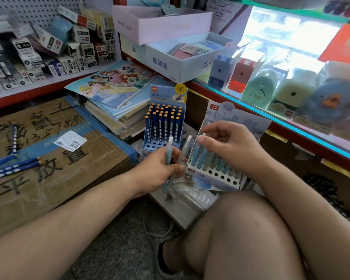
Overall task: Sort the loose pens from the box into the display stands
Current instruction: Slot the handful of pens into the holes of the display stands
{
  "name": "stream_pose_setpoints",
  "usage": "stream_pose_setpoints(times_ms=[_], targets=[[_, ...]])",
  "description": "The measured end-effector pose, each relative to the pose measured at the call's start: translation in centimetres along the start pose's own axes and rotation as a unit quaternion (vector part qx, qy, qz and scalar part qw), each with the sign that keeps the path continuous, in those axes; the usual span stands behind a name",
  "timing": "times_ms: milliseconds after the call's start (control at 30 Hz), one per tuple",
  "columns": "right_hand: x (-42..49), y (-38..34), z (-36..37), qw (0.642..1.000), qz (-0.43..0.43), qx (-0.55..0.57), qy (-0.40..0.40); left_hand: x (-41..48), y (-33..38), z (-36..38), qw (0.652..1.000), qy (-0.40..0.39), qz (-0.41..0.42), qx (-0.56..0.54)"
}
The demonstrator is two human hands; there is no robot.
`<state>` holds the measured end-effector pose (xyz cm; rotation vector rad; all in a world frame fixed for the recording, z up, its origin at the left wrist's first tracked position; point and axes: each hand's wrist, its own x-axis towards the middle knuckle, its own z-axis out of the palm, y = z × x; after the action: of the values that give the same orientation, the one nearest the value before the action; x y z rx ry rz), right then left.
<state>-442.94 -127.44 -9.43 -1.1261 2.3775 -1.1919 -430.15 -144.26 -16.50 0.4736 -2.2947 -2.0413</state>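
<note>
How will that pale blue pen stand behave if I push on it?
The stand looks like thin card, so it is probably light and easy to shove. Its tall header card and its footing on a loose pile of plastic packets suggest it could tip backward. Its front holes are empty, so little weight likely anchors it.

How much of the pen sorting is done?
Partly done. The dark blue stand holds many orange-tipped pens and the pale stand has some pale blue pens, but both show empty front holes. In hand: the left hand grips a few pale pens; the right hand is at the pale stand. Left: dark blue pens lie loose on the cardboard box.
</note>
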Motion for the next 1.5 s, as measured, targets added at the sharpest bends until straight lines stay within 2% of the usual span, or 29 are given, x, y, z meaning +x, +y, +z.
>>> stream_pose_setpoints(times_ms=[100, 300, 400, 567, 700, 900, 1000, 1133, 1233, 1367, 1500], targets=[[0.1, -1.4, -0.1, 1.000, -0.026, -0.004, -0.009, 0.7, 1.6, 0.4, 0.999, -0.015, 0.028, 0.027], [0.4, -2.1, -1.8, 0.997, -0.036, 0.042, 0.058, 2.1, 5.6, 2.0, 0.992, -0.027, 0.100, 0.066], [-0.1, -1.8, -3.0, 0.991, -0.025, 0.059, 0.118, 2.6, 6.9, 2.8, 0.990, -0.022, 0.120, 0.071], [-1.2, -0.2, -3.6, 0.981, -0.014, 0.022, 0.194, 3.1, 7.0, 3.4, 0.991, 0.036, 0.117, 0.051], [-2.2, 2.0, -2.1, 0.986, 0.005, -0.066, 0.152, 3.1, 5.4, 3.0, 0.993, 0.083, 0.080, 0.020], [-2.8, 3.8, -0.4, 0.986, 0.026, -0.084, 0.144, 2.8, 3.6, 2.7, 0.991, 0.134, -0.005, -0.014], [-2.8, 4.3, -0.2, 0.986, 0.031, -0.079, 0.147, 3.0, 4.2, 1.9, 0.991, 0.129, -0.018, 0.021], [-2.5, 4.4, -0.1, 0.985, 0.040, -0.073, 0.152, 3.5, 5.8, 1.5, 0.991, 0.080, 0.001, 0.108], [-2.3, 4.5, 0.0, 0.985, 0.046, -0.074, 0.151, 4.0, 7.0, 1.9, 0.995, 0.067, 0.033, 0.061], [-2.1, 4.5, 0.0, 0.985, 0.045, -0.080, 0.145, 4.9, 8.3, 2.5, 0.991, 0.113, 0.059, 0.051], [-2.0, 4.4, 0.3, 0.985, 0.057, -0.102, 0.124, 5.1, 9.4, 3.1, 0.990, 0.132, 0.051, -0.016]])
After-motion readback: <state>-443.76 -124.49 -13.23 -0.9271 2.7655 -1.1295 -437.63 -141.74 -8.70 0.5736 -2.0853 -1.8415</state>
